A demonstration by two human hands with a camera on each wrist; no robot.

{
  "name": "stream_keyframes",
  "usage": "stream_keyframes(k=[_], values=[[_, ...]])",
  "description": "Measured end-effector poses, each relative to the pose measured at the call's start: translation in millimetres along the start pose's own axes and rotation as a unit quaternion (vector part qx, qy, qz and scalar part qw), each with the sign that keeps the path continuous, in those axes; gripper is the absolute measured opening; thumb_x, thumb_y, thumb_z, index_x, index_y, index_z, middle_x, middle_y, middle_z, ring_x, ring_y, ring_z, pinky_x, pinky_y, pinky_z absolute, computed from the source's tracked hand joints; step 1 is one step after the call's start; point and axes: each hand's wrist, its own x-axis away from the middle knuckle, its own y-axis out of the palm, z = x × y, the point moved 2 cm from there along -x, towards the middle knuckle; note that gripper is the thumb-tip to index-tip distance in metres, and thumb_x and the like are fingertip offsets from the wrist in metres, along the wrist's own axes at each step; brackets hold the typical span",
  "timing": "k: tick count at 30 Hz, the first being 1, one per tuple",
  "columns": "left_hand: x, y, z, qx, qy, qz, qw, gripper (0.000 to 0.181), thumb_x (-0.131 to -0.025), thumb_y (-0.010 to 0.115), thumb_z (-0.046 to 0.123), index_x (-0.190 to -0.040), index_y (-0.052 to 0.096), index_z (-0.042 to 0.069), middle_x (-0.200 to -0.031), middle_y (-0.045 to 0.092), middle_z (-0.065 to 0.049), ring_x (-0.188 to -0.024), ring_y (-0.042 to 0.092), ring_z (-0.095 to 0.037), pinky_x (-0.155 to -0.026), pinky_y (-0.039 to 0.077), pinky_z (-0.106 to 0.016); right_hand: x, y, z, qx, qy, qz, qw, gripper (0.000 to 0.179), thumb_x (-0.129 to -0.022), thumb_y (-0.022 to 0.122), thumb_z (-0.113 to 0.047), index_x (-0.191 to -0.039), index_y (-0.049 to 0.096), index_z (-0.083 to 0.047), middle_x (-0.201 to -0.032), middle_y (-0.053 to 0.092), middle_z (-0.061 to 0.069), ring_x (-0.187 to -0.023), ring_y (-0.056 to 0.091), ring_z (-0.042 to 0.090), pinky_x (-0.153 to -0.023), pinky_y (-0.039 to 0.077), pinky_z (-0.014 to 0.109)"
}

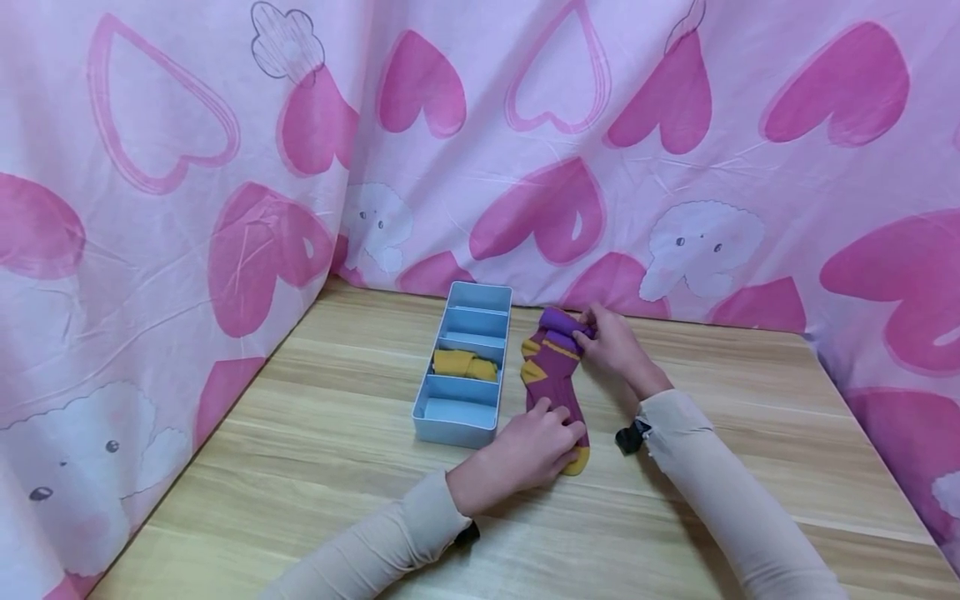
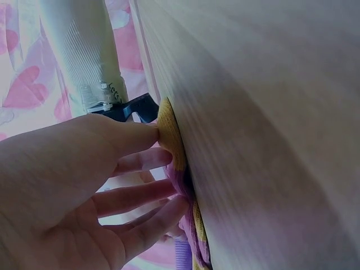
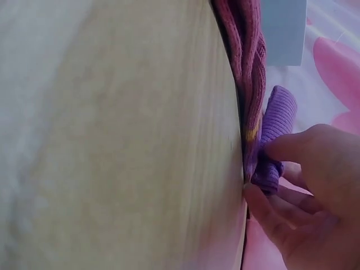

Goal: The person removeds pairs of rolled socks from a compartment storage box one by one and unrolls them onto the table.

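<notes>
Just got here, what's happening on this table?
A person has both bare hands on some maroon socks with yellow heels, lying on the table. The right hand pinches the rolled purple top; the left hand rests its fingertips on the foot part, thumb at the yellow toe. Beside the socks stands a blue divided box, with a folded yellow bundle in its second compartment from the near end.
</notes>
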Motion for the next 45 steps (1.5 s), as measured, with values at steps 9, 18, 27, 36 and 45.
stream_keyframes(k=[9, 18, 27, 36, 45], values=[[-2.7, -0.5, 1.5, -0.003, -0.005, -0.009, 0.9999, 0.034, -0.105, 0.068, 0.047, -0.136, 0.070, 0.033, -0.133, 0.071, 0.004, -0.115, 0.062, -0.018, -0.089, 0.065, -0.032, -1.6, -3, 4, 0.024, 0.005, -0.005, 0.9997, 0.034, -0.101, 0.073, -0.009, -0.129, 0.069, 0.009, -0.124, 0.070, 0.029, -0.111, 0.064, 0.040, -0.095, 0.055, 0.055], [-3.4, -1.6, 3.7, 0.000, -0.001, -0.007, 1.0000, 0.033, -0.107, 0.067, 0.046, -0.136, 0.070, 0.032, -0.132, 0.071, 0.003, -0.112, 0.062, -0.018, -0.088, 0.064, -0.030, 5.2, -12, 14, 0.027, 0.089, 0.053, 0.9943, 0.027, -0.105, 0.071, -0.033, -0.105, 0.070, -0.006, -0.093, 0.070, 0.010, -0.085, 0.064, 0.029, -0.073, 0.051, 0.040], [-4.3, -2.5, 2.9, -0.002, -0.003, -0.007, 1.0000, 0.033, -0.106, 0.067, 0.046, -0.136, 0.070, 0.032, -0.132, 0.071, 0.004, -0.113, 0.062, -0.018, -0.088, 0.064, -0.030, 3.4, -11, 14, 0.046, 0.046, 0.033, 0.9973, 0.030, -0.108, 0.066, -0.034, -0.122, 0.080, -0.012, -0.074, 0.069, 0.004, -0.064, 0.060, 0.020, -0.057, 0.044, 0.033], [-2.8, -1.7, 2.6, -0.005, 0.007, -0.003, 1.0000, 0.028, -0.109, 0.065, 0.043, -0.133, 0.071, 0.031, -0.129, 0.072, 0.003, -0.111, 0.062, -0.018, -0.084, 0.065, -0.031, 7.7, -6, 19, 0.058, 0.062, -0.042, 0.9955, 0.055, -0.108, 0.063, -0.035, -0.155, 0.058, -0.007, -0.103, 0.074, 0.011, -0.090, 0.065, 0.027, -0.074, 0.050, 0.039], [1.6, -0.5, 0.4, -0.016, 0.027, 0.046, 0.9984, 0.025, -0.109, 0.063, 0.042, -0.128, 0.073, 0.028, -0.122, 0.073, 0.001, -0.105, 0.064, -0.015, -0.076, 0.064, -0.027, 16.4, -6, 8, 0.016, 0.007, -0.050, 0.9986, 0.043, -0.106, 0.069, -0.025, -0.144, 0.067, -0.003, -0.110, 0.077, 0.015, -0.094, 0.071, 0.028, -0.082, 0.059, 0.044]])
